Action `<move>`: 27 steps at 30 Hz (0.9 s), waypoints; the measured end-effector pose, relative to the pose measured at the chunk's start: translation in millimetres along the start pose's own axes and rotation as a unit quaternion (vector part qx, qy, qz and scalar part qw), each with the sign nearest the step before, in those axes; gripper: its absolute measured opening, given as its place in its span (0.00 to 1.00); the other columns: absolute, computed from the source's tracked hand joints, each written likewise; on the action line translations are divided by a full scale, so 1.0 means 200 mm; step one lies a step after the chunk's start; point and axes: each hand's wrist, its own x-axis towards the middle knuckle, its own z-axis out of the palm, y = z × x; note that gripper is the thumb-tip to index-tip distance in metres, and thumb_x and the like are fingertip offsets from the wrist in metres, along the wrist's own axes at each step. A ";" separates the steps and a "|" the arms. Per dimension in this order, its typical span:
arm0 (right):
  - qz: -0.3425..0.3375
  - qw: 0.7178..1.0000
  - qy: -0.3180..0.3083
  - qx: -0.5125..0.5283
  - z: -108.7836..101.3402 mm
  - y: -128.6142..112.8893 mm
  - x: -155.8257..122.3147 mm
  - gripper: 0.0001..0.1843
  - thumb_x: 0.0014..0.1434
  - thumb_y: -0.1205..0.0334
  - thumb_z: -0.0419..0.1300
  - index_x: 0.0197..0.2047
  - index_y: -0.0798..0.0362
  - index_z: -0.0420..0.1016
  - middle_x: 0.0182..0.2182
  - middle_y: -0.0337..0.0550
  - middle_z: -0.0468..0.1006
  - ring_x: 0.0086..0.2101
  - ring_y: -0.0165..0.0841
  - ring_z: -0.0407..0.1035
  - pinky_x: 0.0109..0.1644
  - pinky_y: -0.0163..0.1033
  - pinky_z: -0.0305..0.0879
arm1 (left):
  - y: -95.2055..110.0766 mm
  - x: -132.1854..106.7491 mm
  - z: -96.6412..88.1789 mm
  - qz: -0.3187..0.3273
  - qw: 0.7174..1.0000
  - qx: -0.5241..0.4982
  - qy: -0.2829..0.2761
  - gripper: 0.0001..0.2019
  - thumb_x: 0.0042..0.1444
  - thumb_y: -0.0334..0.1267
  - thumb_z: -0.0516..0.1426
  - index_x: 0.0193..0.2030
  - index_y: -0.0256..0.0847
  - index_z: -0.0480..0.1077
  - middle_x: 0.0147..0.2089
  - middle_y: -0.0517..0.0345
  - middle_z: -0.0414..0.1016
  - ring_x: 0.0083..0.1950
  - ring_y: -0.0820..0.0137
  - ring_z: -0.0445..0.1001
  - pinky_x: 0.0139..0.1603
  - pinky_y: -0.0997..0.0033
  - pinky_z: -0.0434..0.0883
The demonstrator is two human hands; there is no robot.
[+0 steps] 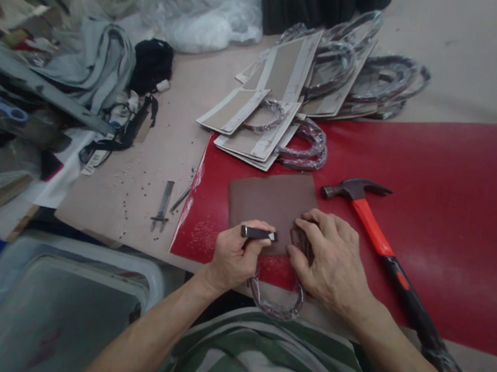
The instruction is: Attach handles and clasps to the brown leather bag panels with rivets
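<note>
A brown leather-like panel (270, 199) lies on the red sheet in front of me. A handle in clear plastic wrap (276, 308) loops from its near edge over the table edge. My left hand (235, 252) is closed around a short black tool with a shiny metal tip (258, 233), held sideways over the panel's near part. I cannot tell what kind of tool it is. With its fingers bent, my right hand (334, 256) pinches the handle's right end against the panel. To its right lies a claw hammer (376, 231) with a red and black grip.
Several flat panels with wrapped handles (285, 72) are piled behind the work. The red sheet (452, 212) covers the table's right side. A pronged metal tool (163, 207) and small scattered bits lie left. A plastic bin (91, 255) stands below the table edge; a black bag (324, 3) is behind.
</note>
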 end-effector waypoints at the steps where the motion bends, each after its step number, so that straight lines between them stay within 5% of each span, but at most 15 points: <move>1: -0.001 1.000 0.000 0.000 0.00 0.00 0.00 0.19 0.62 0.57 0.59 0.54 0.55 0.73 0.56 0.55 0.72 0.52 0.50 0.64 0.55 0.54 0.60 | 0.00 0.00 0.00 0.004 1.000 0.001 0.001 0.06 0.63 0.29 0.58 0.44 0.39 0.75 0.43 0.53 0.84 0.45 0.69 0.83 0.51 0.69 0.79; 27: -0.009 1.000 0.014 -0.004 0.01 0.00 0.00 0.18 0.62 0.58 0.60 0.54 0.55 0.73 0.55 0.54 0.72 0.52 0.49 0.64 0.55 0.52 0.60 | 0.02 0.04 0.04 -0.045 0.999 0.025 0.010 0.05 0.63 0.30 0.57 0.41 0.39 0.74 0.39 0.55 0.83 0.41 0.70 0.82 0.45 0.74 0.78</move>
